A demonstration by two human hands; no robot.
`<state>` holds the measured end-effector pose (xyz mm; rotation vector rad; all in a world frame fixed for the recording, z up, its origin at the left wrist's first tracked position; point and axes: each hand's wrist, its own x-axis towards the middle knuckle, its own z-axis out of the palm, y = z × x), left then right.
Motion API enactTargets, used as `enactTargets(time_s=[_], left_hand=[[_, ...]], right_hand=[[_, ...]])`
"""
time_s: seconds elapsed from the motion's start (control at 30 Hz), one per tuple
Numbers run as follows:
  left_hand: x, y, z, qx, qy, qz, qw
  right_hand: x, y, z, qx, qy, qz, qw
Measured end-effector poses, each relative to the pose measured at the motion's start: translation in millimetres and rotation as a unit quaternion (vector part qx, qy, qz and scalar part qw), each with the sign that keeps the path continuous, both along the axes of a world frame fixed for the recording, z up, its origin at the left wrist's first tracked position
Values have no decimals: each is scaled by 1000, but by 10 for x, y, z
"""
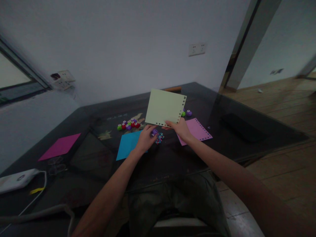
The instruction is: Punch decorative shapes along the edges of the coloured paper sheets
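My right hand pinches the lower edge of a pale yellow sheet of paper, which is raised and tilted above the table. Small punched shapes run along the sheet's right and lower edges. A purple craft punch is in the closed fingers of my left hand, just below the sheet's lower left corner. Beneath it lies a small pile of coloured paper bits. Under my left hand is a blue sheet. A pink sheet with punched edges lies partly behind my right hand.
Several green, red and purple punches stand left of the sheet. Another purple punch stands at right. A magenta sheet, a white device with a cable, and a dark flat object lie on the dark table.
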<state>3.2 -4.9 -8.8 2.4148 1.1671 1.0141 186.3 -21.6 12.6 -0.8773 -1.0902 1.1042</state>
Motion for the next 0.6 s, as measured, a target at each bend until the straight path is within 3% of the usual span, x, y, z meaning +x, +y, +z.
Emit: enactTargets(time_s=[0.33,0.6], left_hand=[[-71,52,18,-101,-117,13,988],[-91,112,273,-164,-155,-12,974]], right_hand=[[167,89,28,9,-3,-92,996],[504,115,168,23,-7,-151,988]])
